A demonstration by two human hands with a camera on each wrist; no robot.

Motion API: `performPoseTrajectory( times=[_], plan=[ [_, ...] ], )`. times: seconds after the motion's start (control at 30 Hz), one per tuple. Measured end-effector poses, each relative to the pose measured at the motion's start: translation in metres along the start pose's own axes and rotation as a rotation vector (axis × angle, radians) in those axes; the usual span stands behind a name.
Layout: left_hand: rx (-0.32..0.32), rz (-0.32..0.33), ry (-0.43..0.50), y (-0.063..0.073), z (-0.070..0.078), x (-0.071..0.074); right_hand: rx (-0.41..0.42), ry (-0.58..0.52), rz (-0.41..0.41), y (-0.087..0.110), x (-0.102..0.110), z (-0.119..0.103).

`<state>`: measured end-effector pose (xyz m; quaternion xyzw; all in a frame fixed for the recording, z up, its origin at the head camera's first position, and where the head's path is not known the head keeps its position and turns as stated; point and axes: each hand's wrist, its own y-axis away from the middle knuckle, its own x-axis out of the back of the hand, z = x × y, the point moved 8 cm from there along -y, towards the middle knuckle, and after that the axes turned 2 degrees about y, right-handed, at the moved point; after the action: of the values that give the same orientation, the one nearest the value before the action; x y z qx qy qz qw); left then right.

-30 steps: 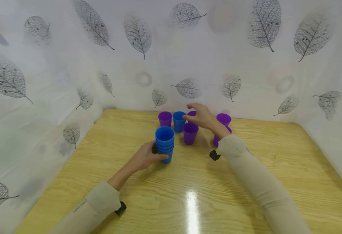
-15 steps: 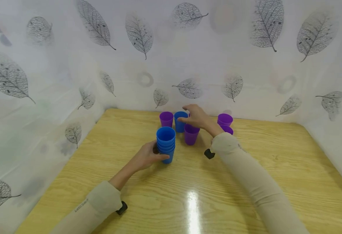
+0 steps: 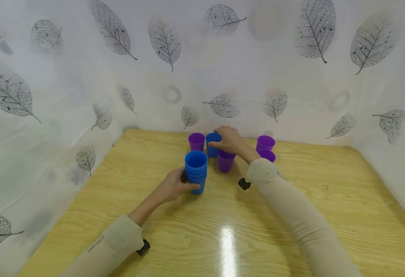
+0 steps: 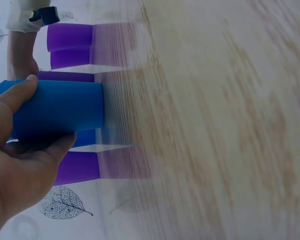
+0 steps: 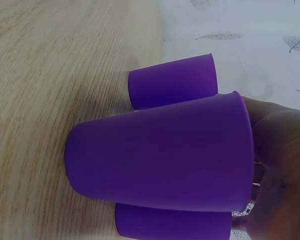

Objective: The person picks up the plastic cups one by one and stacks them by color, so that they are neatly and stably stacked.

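A stack of several nested blue cups (image 3: 196,163) stands upright near the middle of the table. My left hand (image 3: 174,186) grips its lower part, thumb in front; the left wrist view shows fingers on both sides of the blue stack (image 4: 65,107). Farther back is a single blue cup (image 3: 212,151). My right hand (image 3: 230,139) curls round its upper right side, thumb across the front and fingers at the back of the rim. Just below that hand stands a purple cup (image 3: 225,163), which fills much of the right wrist view and hides the fingertips there.
Another purple cup (image 3: 196,143) stands left of the single blue one. Two purple cups, one farther back (image 3: 265,142) and one nearer (image 3: 267,155), stand behind the right forearm. A leaf-patterned wall covering (image 3: 174,88) borders the wooden table (image 3: 271,238).
My right hand has moved left and down, from above the purple cups onto the single blue cup. The left hand and the blue stack have stayed in place.
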<state>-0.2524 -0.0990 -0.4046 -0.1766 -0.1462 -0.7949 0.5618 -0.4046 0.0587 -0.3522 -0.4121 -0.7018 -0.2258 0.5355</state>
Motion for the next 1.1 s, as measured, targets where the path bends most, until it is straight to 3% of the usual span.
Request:
performPoseTrajectory(
  times=[0.3, 0.47, 0.77, 1.1],
  plan=[
    [0.011, 0.003, -0.001, 0.0, 0.0, -0.001, -0.01, 0.004, 0.008, -0.001, -0.002, 0.001],
    [0.016, 0.009, -0.008, 0.001, 0.001, 0.0, 0.001, -0.063, 0.059, 0.004, 0.004, 0.001],
    [0.013, 0.01, -0.009, 0.002, 0.001, 0.0, 0.105, -0.24, 0.238, 0.022, 0.034, -0.008],
    [0.009, 0.006, -0.009, 0.001, -0.001, 0.0, 0.144, -0.356, 0.315, 0.048, 0.063, -0.015]
  ],
)
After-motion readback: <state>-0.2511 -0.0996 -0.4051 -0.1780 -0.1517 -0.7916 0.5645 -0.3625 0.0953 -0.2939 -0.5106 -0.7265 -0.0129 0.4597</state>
